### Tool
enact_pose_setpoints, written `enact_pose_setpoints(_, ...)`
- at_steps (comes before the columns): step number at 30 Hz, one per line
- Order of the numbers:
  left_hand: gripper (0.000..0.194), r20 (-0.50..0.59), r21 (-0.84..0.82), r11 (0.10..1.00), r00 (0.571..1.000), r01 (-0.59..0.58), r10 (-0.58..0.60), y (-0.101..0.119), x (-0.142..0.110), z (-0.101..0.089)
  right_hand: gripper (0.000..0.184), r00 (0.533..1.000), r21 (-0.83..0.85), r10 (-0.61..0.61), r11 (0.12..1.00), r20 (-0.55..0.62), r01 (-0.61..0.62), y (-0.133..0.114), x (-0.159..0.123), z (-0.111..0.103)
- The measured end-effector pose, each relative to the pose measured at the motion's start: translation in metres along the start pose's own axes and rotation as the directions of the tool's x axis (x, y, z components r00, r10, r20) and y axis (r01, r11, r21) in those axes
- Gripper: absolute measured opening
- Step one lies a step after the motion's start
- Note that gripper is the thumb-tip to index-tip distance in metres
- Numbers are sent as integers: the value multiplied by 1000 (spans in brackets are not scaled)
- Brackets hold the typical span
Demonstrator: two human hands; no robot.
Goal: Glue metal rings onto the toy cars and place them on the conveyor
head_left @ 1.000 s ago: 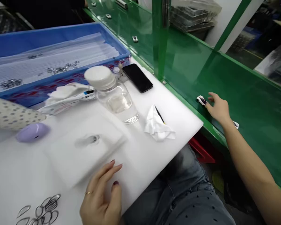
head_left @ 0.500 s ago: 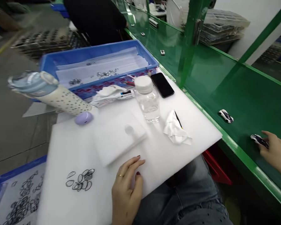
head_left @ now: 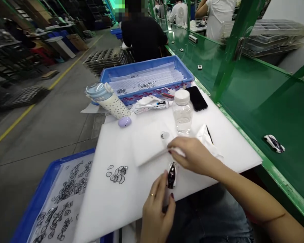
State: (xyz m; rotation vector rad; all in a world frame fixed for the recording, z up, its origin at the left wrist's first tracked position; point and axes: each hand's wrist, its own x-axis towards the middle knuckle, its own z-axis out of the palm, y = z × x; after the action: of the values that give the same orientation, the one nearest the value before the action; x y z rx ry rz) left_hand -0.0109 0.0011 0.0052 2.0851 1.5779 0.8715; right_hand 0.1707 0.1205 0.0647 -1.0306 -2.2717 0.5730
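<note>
My left hand (head_left: 155, 207) is at the near edge of the white foam board (head_left: 116, 202). Its thumb and fingers are closed on a small black-and-white toy car (head_left: 171, 174), held nose up. My right hand (head_left: 191, 154) lies just above it, palm down. Its fingertips are pinched on a bit of white wipe (head_left: 178, 152) at the corner of the raised white pad (head_left: 149, 143). A small ring (head_left: 164, 135) rests on that pad. A second toy car (head_left: 274, 143) lies on the green conveyor belt (head_left: 281, 108) to the right.
A clear bottle (head_left: 182, 111), a black phone (head_left: 197, 98), a dotted flask (head_left: 108, 99) and a purple case (head_left: 124, 122) stand on the board's far side. Loose rings (head_left: 117, 172) lie left of my hands. Blue trays sit behind (head_left: 147, 65) and lower left (head_left: 32, 209). People work further along the line.
My right hand has come back from the conveyor to the white pad. A toy car from the belt is now in my left hand, which has lifted off the board. The view has tilted up.
</note>
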Motion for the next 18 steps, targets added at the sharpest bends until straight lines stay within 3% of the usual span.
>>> enact_pose_setpoints(2,64,26,-25,998,998,-64,64,4,0,2,36,980,101,146,986,-135,-133,3,10,-5)
enact_pose_setpoints(4,62,74,-47,993,991,-113,116,4,8,2,47,985,161,167,974,-51,-156,5,23,-4)
enact_pose_setpoints(6,60,98,-26,990,986,-135,137,3,20,2,32,985,163,145,974,98,-160,6,38,0)
enact_pose_setpoints(9,54,58,8,992,991,-123,122,5,38,3,9,969,131,143,976,203,-171,6,50,1)
enact_pose_setpoints(12,49,-26,-40,996,997,-78,77,13,47,6,20,973,356,60,924,223,-139,-1,42,-4)
enact_pose_setpoints(14,47,-68,-109,993,997,-39,31,17,50,8,18,997,649,60,757,39,-71,-10,29,-7)
enact_pose_setpoints(16,44,-95,-191,982,995,12,-30,19,53,9,11,970,851,200,525,-139,14,-19,15,-10)
enact_pose_setpoints(18,40,-128,-256,965,987,61,-97,20,56,10,27,951,939,295,343,-91,-17,-27,3,-12)
